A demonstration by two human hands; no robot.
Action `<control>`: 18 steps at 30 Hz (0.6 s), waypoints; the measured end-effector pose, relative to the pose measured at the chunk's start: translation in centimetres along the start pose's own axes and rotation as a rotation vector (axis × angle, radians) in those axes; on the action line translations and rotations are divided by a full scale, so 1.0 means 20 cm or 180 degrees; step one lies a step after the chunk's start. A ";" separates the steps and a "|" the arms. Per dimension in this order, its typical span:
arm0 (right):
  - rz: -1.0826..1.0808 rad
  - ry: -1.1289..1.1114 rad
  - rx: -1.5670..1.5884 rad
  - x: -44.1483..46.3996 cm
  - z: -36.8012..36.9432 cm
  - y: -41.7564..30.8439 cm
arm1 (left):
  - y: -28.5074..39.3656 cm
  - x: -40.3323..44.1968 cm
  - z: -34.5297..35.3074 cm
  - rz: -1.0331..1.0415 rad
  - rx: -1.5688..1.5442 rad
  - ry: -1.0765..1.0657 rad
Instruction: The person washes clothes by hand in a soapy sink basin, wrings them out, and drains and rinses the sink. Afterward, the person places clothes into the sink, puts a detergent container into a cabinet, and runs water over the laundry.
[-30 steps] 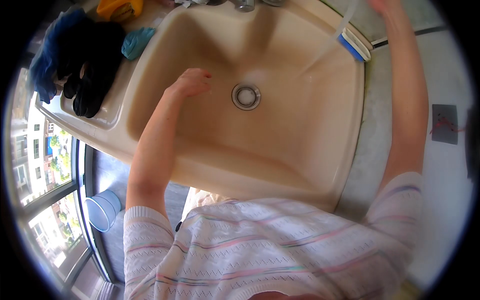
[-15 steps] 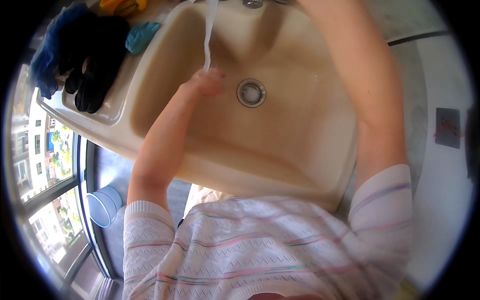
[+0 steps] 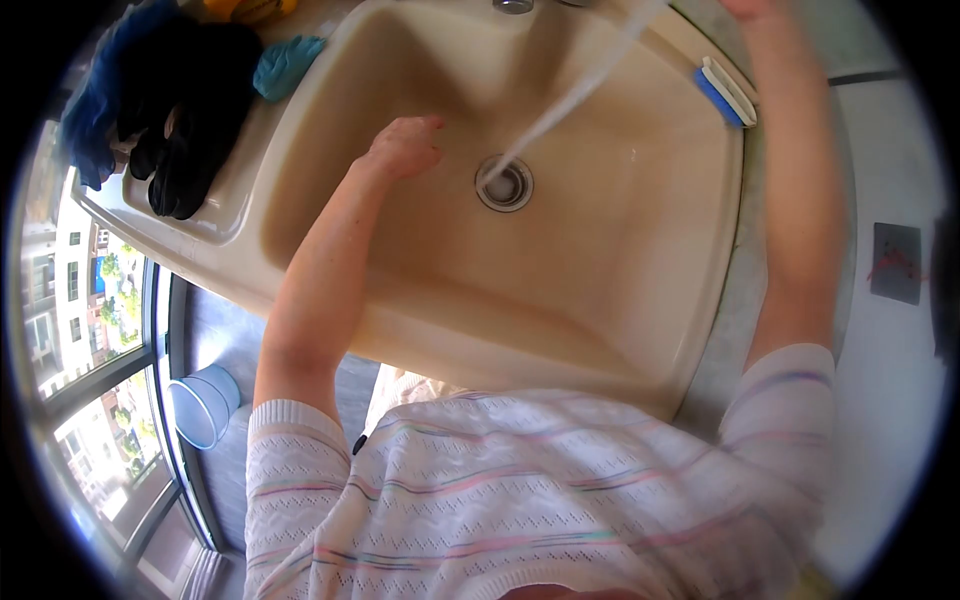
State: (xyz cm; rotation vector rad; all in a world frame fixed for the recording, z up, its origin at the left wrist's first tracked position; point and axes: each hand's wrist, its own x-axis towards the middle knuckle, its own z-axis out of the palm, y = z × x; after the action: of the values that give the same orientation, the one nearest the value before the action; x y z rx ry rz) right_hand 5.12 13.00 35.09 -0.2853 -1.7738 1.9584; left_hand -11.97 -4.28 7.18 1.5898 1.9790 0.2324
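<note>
My left hand [image 3: 405, 147] hovers over the left part of the beige sink [image 3: 600, 250], fingers curled in and one digit jutting toward the drain. I see nothing held in it. A stream of water [image 3: 575, 95] slants from the top edge down into the round metal drain [image 3: 504, 184], passing to the right of this hand. Only part of my right hand [image 3: 750, 8] shows at the top edge, beyond the sink's far right corner. Its fingers are mostly cut off. Below it, a blue and white scrub brush [image 3: 726, 92] rests on the sink's right rim.
Black cloth or shoes [image 3: 190, 110], blue fabric [image 3: 88, 130] and a teal bundle [image 3: 287, 67] lie on the ledge at left. A yellow item [image 3: 250, 10] is behind them. On the floor stands a light blue bucket [image 3: 205, 407] beside the window.
The water stream has swung from my left hand to the drain, now slanting from the upper right. My right arm has moved right, uncovering the brush. My left hand stays nearly in place.
</note>
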 end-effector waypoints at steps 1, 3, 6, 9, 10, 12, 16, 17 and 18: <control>0.0118 -0.0048 -0.0123 -0.03 -0.11 -0.03 | 0.01 -0.01 -0.01 -0.0023 0.0016 -0.0052; 0.0121 0.0491 -0.0282 -0.06 -0.33 -0.07 | 0.03 -0.02 -0.03 -0.0062 0.0052 -0.0160; -0.0232 0.1314 -0.1565 -0.05 -0.46 -0.06 | 0.04 -0.01 -0.02 -0.0103 0.0143 -0.0260; -0.0483 0.1882 -0.2800 -0.01 -0.55 -0.04 | 0.04 0.00 -0.02 -0.0133 0.0159 -0.0354; -0.0521 0.2015 -0.3118 0.01 -0.58 -0.04 | 0.05 0.00 -0.02 -0.0156 0.0163 -0.0364; -0.0610 0.1859 -0.3019 0.04 -0.63 -0.03 | 0.05 0.00 -0.02 -0.0218 0.0156 -0.0382; -0.0272 0.1602 -0.3109 -0.01 -0.55 -0.07 | 0.03 0.00 0.00 -0.0186 0.0108 -0.0376; -0.0146 0.1376 -0.2411 0.01 -0.55 -0.07 | 0.02 0.01 0.02 -0.0136 0.0148 -0.0387; -0.0115 0.1354 -0.2384 -0.01 -0.55 -0.08 | 0.01 0.02 0.04 -0.0087 0.0191 -0.0399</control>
State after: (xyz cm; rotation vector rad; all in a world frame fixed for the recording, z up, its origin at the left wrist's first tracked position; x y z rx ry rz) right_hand 10.69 22.59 35.02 -0.8329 -2.0988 1.0197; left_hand -11.44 -3.95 6.56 1.5739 1.9258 0.0615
